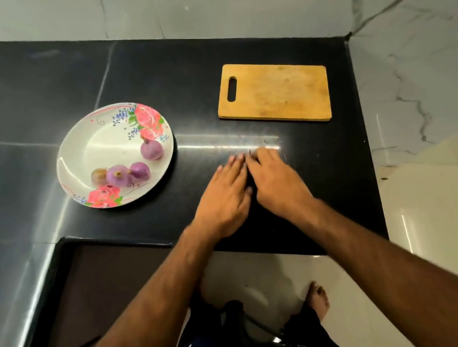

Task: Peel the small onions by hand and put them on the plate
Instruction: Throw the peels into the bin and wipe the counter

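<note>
A white plate (77, 150) with pink flower prints sits on the black counter, left of centre. Several small purple onions lie in it: one (151, 150) near the right rim and a row of three (119, 175) toward the front. Both hands are on the counter to the right of the plate, side by side and touching. My left hand (224, 193) lies flat with straight fingers. My right hand (272, 178) is blurred at the fingertips, and a tiny dark sliver (249, 152) shows between the two hands' fingertips. Whether the right hand holds anything is not visible.
A wooden cutting board (276, 93) with a handle slot lies at the back right of the counter (27, 96). The counter ends at a right edge (370, 157) beside white marble. The front edge has a recessed cut-out (96, 274) below the plate.
</note>
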